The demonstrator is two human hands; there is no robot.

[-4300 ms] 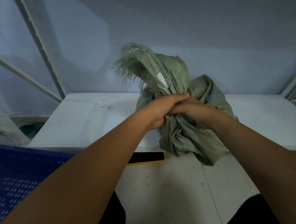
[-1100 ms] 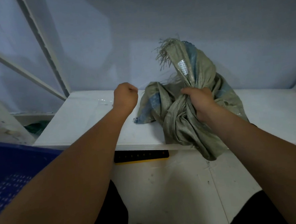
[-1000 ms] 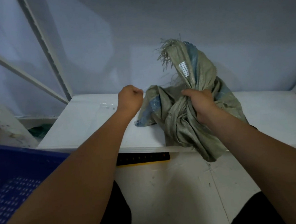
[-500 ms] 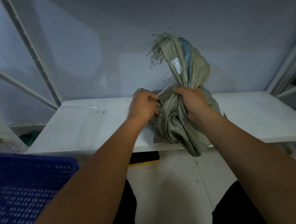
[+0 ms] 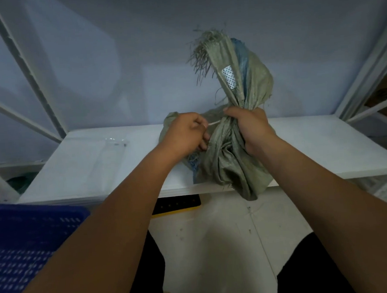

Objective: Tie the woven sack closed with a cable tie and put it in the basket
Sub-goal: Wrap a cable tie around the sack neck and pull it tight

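Your right hand (image 5: 250,129) keeps a clenched grip round the gathered neck of the woven sack (image 5: 230,164), which sits at the front edge of the white surface (image 5: 94,166), one corner hanging over. Your left hand (image 5: 185,135) pinches the pale cable tie (image 5: 213,123) just beside that neck; whether it is looped or locked cannot be told. Tightening it and moving the sack into the blue basket (image 5: 34,226), low on your left, remain. A clear plastic bag (image 5: 114,142) lies well apart.
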